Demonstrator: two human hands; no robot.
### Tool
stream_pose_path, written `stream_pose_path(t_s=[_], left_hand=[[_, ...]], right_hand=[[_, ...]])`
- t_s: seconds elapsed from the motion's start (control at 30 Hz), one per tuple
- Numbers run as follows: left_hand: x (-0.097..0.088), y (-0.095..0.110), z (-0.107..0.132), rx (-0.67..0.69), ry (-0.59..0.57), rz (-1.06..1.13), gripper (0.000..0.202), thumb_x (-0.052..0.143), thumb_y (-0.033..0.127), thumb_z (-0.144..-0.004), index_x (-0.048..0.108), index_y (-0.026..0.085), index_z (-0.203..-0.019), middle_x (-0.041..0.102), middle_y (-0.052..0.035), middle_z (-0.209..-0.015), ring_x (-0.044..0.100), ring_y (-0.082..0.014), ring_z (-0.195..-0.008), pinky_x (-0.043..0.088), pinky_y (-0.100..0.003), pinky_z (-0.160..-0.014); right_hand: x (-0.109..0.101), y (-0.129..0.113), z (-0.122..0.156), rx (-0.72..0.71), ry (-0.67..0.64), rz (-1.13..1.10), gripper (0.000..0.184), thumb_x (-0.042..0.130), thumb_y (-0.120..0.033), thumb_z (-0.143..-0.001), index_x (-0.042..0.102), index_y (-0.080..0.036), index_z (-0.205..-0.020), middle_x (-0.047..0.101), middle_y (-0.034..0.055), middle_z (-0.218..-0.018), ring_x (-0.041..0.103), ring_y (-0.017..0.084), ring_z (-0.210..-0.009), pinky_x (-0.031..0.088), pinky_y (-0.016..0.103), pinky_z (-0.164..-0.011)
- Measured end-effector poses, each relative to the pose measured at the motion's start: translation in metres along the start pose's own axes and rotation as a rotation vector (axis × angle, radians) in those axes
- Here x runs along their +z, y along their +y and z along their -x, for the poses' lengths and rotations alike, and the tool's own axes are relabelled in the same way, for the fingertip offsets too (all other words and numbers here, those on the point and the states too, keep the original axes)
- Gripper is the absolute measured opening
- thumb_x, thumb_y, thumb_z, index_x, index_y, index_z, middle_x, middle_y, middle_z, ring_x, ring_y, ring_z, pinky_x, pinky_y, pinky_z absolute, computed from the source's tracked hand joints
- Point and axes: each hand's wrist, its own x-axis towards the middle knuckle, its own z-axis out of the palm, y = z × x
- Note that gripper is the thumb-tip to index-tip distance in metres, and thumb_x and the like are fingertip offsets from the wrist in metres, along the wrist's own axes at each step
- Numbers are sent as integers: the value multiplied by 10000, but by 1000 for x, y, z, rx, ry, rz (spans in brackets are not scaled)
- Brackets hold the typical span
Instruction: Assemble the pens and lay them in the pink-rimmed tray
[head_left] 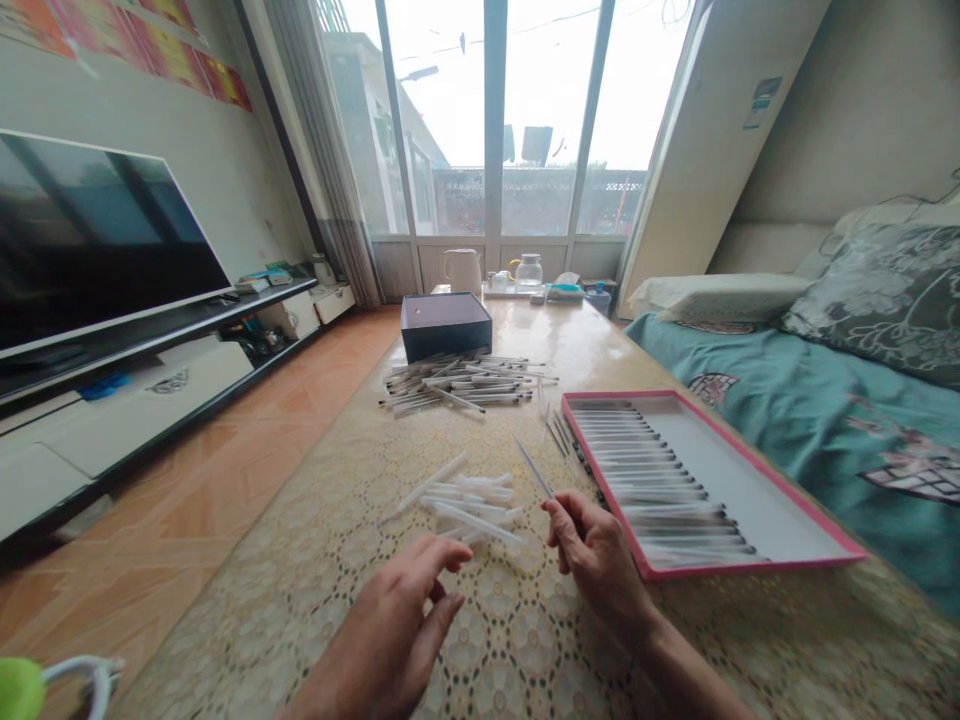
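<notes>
My right hand [592,550] pinches a thin pen refill [534,467] that points up and away from me. My left hand [401,615] hovers just above the table, fingers slightly apart, nothing in it, reaching toward a small pile of clear plastic tubes [469,500]. A pink-rimmed tray [750,480] to the right holds a row of finished pens along its left half. Farther back lies a larger heap of pens [461,385] in front of a dark box [445,324].
The long table has a lace-patterned cover [337,560]. A kettle [463,270] and glass jug [529,271] stand at its far end. A teal-covered bed [825,420] is on the right, a TV [97,240] on a low stand on the left.
</notes>
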Motion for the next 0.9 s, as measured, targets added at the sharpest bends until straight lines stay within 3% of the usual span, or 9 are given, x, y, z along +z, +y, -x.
stream_pose_path(t_s=[0.07,0.17,0.23,0.33,0.5,0.6,0.7,0.83,0.9], left_hand=[[-6,0,-10,88,-2,-105,238,450,193,-822,609,241,-993,632,-44,-937,590,-193,-821,439,-322,-737],[-9,-12,-43,194,53,-150,240,436,176,-821,648,214,-925,638,-74,-918,581,-212,-834,426,-331,-754],[-8,-24,-69,229,98,-175,189,487,181,-793,668,203,-843,646,-85,-861,573,-224,-835,419,-333,-769],[-4,-38,-97,225,64,-256,117,551,174,-751,662,210,-739,644,-71,-757,560,-223,-824,415,-327,-777],[-1,-46,-109,219,64,-264,72,594,157,-721,635,205,-687,622,-53,-704,555,-215,-793,413,-316,-750],[0,-42,-103,207,144,-227,84,568,161,-746,641,197,-763,633,-65,-803,555,-218,-837,406,-323,-758],[6,-34,-86,62,246,108,117,574,259,-766,643,175,-810,638,-54,-784,571,-178,-695,429,-286,-636],[21,-23,-55,-253,236,899,264,675,316,-696,629,160,-904,661,-31,-726,578,-124,-592,454,-238,-569],[28,-22,-41,-364,274,1113,314,726,289,-649,639,154,-919,673,-28,-717,603,-123,-625,479,-236,-623]], right_hand=[[0,-1,0,-8,7,8,298,416,-416,-889,506,-186,-721,510,-27,-579,457,86,-443,340,183,-425],[-1,-3,1,-17,0,15,305,417,-422,-887,497,-188,-709,504,-24,-574,459,92,-455,345,186,-430],[-2,-4,1,-23,-5,21,308,413,-426,-888,492,-188,-708,497,-23,-574,459,94,-460,349,188,-434],[-4,-5,0,-24,-3,31,315,410,-433,-889,487,-188,-707,490,-20,-577,467,99,-471,358,192,-441],[-5,-1,-2,-27,11,49,322,402,-430,-893,485,-188,-698,486,-27,-573,462,94,-453,356,201,-444],[-5,1,-1,-36,5,48,260,401,-398,-896,536,-178,-878,510,-32,-580,475,98,-448,360,208,-454],[-5,-5,2,-73,-32,85,236,392,-332,-893,516,-171,-1013,528,-35,-581,487,112,-474,358,215,-477],[-7,-21,9,-179,-75,253,157,381,-233,-861,514,-186,-792,486,-32,-574,460,114,-523,323,217,-514],[-7,-28,12,-239,-113,325,152,389,-224,-855,518,-191,-783,483,-34,-572,443,110,-512,306,220,-521]])
